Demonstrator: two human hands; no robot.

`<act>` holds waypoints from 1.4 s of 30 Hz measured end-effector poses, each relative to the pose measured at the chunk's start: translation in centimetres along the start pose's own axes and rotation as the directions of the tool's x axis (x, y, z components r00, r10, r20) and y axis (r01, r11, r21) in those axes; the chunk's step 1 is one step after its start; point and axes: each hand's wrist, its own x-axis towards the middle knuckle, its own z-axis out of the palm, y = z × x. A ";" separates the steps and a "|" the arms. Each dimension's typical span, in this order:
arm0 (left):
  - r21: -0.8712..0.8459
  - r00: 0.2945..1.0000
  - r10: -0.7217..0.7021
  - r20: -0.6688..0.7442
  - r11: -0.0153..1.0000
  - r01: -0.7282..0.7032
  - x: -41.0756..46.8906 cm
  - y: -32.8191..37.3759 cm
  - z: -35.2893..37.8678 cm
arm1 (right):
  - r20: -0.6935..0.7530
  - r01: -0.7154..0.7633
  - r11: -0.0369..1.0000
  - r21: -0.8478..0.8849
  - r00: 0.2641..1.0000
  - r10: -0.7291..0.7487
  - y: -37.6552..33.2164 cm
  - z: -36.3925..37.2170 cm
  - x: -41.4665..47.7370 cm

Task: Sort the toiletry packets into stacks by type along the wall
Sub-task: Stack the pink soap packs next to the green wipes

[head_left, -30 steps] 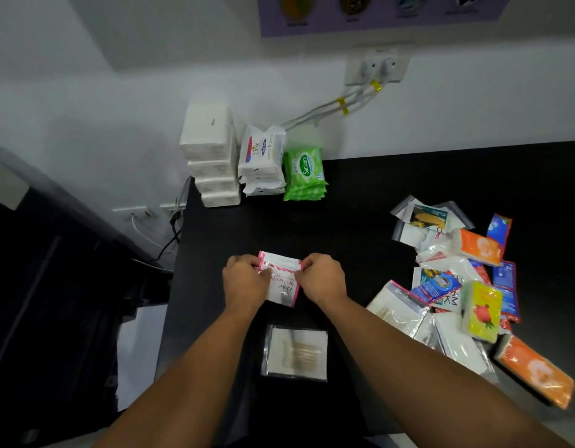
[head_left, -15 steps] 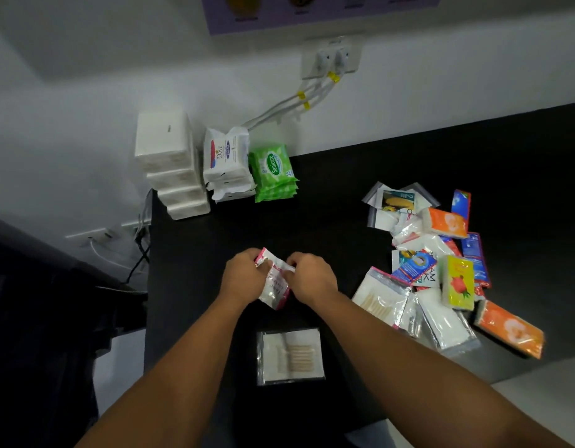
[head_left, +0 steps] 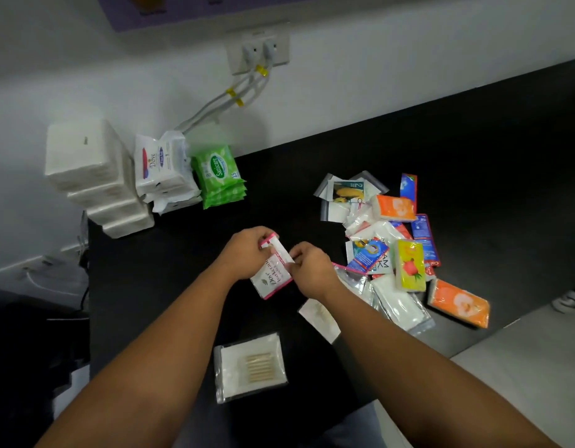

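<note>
Now | left hand (head_left: 244, 253) and right hand (head_left: 312, 270) both pinch pink-edged Dove sachet (head_left: 273, 273), tilted above black table (head_left: 182, 270) | three stacks at wall: white tissue packs (head_left: 92, 176), Dove wipes (head_left: 160, 166), green Sanicare wipes (head_left: 220, 177)

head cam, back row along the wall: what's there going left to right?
white packet stack → Dove packet stack → green Sanicare stack. Further right along the wall, only bare black table.

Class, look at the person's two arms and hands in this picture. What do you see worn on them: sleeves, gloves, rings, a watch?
Both forearms are bare as far as the picture shows, with no sleeves in view. The left hand and right hand have no gloves. No watch, bracelet or ring is visible on either.
</note>
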 end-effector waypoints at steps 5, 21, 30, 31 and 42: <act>-0.014 0.997 0.076 -0.030 0.997 -0.076 1.5 2.0 0.3 | 0.075 0.138 0.990 0.014 0.988 -0.138 0.5 -2.5 1.3; -0.482 0.760 -0.400 -0.512 0.866 0.131 10.4 2.8 0.5 | 0.029 0.301 0.932 0.200 0.949 -0.313 -5.1 -7.4 16.1; -0.164 0.672 -0.196 -0.714 0.980 0.112 15.2 3.3 -0.7 | 0.033 0.304 0.925 0.227 0.947 -0.319 -6.1 -7.4 23.0; -0.072 0.676 -0.184 -0.713 0.979 0.191 15.8 3.3 -0.9 | 0.021 0.318 0.931 0.180 0.945 -0.327 -6.2 -7.0 23.7; 0.316 0.813 -0.168 -0.558 0.863 0.395 17.8 4.0 -0.4 | 0.086 0.437 0.802 -0.407 0.892 -0.443 -6.5 -5.2 26.5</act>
